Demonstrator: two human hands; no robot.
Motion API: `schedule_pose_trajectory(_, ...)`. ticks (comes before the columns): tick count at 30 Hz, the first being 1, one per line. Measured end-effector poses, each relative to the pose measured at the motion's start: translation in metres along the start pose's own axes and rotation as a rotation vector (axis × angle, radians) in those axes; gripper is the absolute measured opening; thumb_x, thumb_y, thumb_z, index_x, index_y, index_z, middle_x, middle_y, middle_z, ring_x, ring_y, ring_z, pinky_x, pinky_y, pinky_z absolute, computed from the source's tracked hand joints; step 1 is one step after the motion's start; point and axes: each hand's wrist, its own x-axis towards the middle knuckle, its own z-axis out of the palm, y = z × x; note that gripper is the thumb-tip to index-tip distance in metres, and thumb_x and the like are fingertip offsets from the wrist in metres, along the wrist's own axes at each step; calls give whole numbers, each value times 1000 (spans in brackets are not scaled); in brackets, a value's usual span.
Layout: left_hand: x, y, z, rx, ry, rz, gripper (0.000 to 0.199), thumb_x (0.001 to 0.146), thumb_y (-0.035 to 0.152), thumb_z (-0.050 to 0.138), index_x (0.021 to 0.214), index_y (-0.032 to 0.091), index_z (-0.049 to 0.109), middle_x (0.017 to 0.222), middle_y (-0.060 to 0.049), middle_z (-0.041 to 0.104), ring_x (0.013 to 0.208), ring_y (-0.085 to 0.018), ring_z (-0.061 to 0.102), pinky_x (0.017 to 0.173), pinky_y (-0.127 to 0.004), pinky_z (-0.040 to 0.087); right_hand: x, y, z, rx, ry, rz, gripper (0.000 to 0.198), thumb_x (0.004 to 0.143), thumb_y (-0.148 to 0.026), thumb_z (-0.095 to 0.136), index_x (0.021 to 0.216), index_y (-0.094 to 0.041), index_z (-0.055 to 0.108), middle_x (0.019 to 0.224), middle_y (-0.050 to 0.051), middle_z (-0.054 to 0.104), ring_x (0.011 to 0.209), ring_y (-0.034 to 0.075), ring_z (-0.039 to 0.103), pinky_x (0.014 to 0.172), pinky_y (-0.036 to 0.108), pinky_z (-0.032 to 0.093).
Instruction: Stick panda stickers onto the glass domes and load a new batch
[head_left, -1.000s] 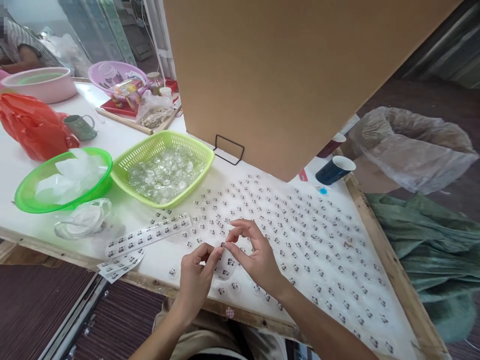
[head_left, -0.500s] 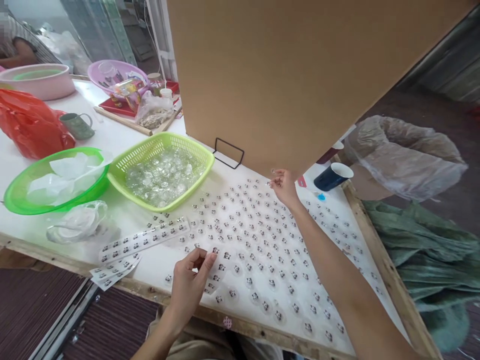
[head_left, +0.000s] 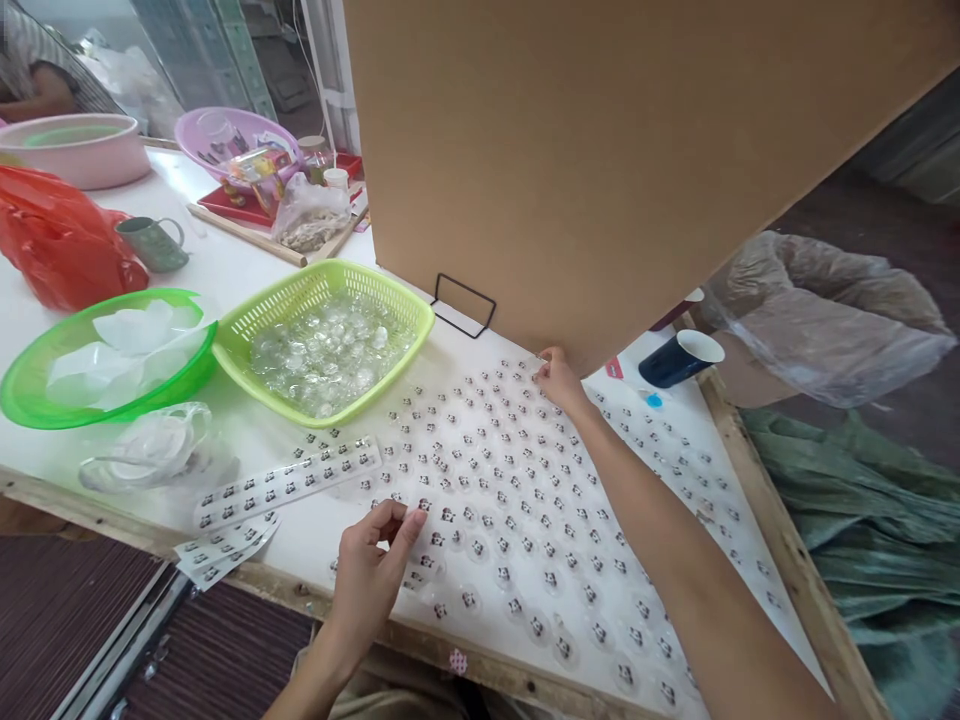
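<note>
Dozens of panda-marked clear discs (head_left: 510, 523) cover the white tabletop (head_left: 306, 540), and here's the left hand (head_left: 375, 560), thumb and finger pinching a panda sticker sheet (head_left: 437, 540) near the front edge! Right hand (head_left: 561, 380) out beside the brown cardboard (head_left: 562, 180), fingertips low among the far discs; whether they're pinching one, can't tell.

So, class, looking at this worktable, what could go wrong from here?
First, the right forearm stretches over the panda-printed clear discs, so it might brush some out of place. Second, the right hand is close to the large brown cardboard; a bump could perhaps nudge it into nearby discs. Third, the loose sticker sheets jut past the table's front edge, so they might get knocked off.
</note>
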Motion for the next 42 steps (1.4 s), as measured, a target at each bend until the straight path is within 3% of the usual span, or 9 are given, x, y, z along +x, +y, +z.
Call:
schedule_pose_trajectory(7, 1, -1, 0, -23, -4, 14, 32, 89, 41, 60, 68, 17, 56, 61, 3, 48, 58, -12, 44, 55, -20, 36, -12, -16, 1, -418, 101, -137, 40, 79, -10, 54, 119, -16, 51, 109, 17, 64, 98, 30, 60, 91, 43, 38)
schedule_pose_trajectory(10, 1, 0, 0, -31, -8, 16, 33, 89, 41, 60, 67, 18, 55, 59, 3, 46, 56, -11, 42, 53, -20, 34, -8, -13, -5, -309, 166, -117, 33, 78, -17, 61, 110, -16, 58, 118, 17, 61, 103, 30, 60, 92, 43, 40)
schedule_pose_trajectory(13, 0, 2, -1, -30, -5, 20, 34, 89, 42, 60, 66, 18, 53, 58, 4, 43, 55, -11, 40, 52, -20, 33, 1, -6, -9, -117, 206, -43, 11, 83, -20, 56, 90, -17, 63, 106, 13, 67, 97, 25, 63, 89, 37, 45)
schedule_pose_trajectory(15, 0, 2, -1, -27, -8, 18, 34, 89, 42, 60, 66, 18, 54, 59, 4, 43, 56, -11, 40, 53, -20, 33, 8, -4, -8, -72, 214, -4, 13, 85, -20, 52, 84, -17, 65, 94, 12, 71, 89, 23, 65, 86, 35, 47)
schedule_pose_trajectory(31, 2, 0, -3, -47, -18, -3, 35, 89, 44, 59, 68, 18, 53, 62, 3, 42, 58, -11, 40, 53, -20, 33, 27, -7, 5, -73, 253, 169, 22, 79, -16, 56, 83, -14, 77, 89, 12, 76, 86, 22, 70, 82, 28, 49)
schedule_pose_trajectory(42, 3, -1, -1, -53, -39, -32, 37, 89, 48, 58, 69, 17, 53, 62, 3, 41, 59, -11, 38, 52, -20, 31, 28, -5, 7, -116, 191, 247, 21, 81, -21, 59, 81, -12, 78, 81, 12, 76, 80, 24, 71, 68, 26, 49)
